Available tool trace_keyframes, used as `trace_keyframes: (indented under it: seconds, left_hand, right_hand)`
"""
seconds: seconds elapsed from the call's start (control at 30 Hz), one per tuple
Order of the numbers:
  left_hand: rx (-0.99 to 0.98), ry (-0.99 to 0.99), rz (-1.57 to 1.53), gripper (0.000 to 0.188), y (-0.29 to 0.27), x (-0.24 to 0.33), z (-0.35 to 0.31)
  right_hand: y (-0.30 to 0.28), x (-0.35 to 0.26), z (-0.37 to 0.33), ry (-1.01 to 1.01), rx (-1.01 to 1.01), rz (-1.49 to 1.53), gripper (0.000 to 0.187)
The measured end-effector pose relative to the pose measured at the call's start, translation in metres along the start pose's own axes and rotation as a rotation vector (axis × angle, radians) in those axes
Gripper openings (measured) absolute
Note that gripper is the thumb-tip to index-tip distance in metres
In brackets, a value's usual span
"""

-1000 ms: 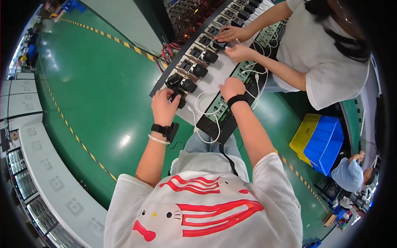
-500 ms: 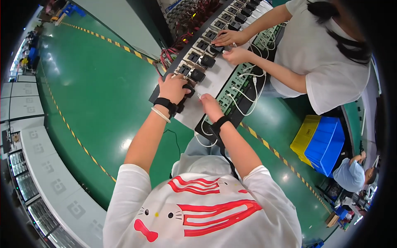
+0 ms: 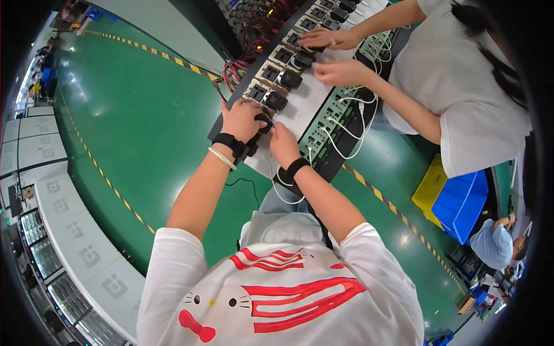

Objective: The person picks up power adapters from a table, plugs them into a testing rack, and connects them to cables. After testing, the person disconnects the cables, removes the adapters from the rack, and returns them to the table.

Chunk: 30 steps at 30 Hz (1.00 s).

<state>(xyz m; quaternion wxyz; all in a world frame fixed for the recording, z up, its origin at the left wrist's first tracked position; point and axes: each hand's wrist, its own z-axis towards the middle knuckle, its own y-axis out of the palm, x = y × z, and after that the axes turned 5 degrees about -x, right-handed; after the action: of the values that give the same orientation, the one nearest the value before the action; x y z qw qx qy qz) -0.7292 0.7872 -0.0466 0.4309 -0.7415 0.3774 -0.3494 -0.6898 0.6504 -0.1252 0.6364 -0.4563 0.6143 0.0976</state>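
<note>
A row of black power adapters sits in sockets along a sloping rack. At its near end my left hand is closed around one black power adapter, thumb and fingers on its sides. My right hand pinches the end of a white cable against that adapter; the plug itself is hidden by the fingers. The cable loops down below my right wrist. Just beyond my left hand is another black adapter, untouched, beside a socket.
A green port board with several white cables runs along the rack's near side. At the right a co-worker's hands are over the same row. Red wires bunch behind the sockets. Blue and yellow bins stand on the floor at right.
My right hand has moved left and up, bringing the white cable's end to the adapter under my left hand. The co-worker's hands have drawn apart slightly. My left hand stays in place.
</note>
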Motion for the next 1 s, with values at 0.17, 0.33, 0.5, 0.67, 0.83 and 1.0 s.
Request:
trace_keyframes:
  seconds: [0.17,0.33,0.5,0.67,0.83,1.0]
  left_hand:
    - [-0.011,0.019,0.051,0.037,-0.006,0.011,0.003]
    - [-0.02,-0.033,0.005,0.036,0.001,-0.005,-0.004]
    - [-0.02,-0.003,0.007,0.036,-0.002,0.002,-0.002]
    - [-0.012,0.008,0.033,0.036,-0.004,0.007,0.002]
    - [-0.048,-0.006,0.048,0.038,-0.003,0.003,-0.001]
    - [-0.072,-0.015,0.04,0.053,-0.026,0.021,0.007]
  right_hand:
    - [-0.015,0.025,0.01,0.152,-0.25,0.282,0.021]
    - [-0.092,0.021,-0.068,0.452,-0.055,1.238,0.025]
    - [-0.131,0.079,-0.097,0.761,0.497,1.345,0.013]
    - [-0.165,0.112,-0.082,0.512,0.347,1.593,0.011]
    - [-0.216,0.112,-0.091,0.337,0.464,1.895,0.013]
    - [-0.265,0.178,-0.125,0.223,0.826,1.777,0.021]
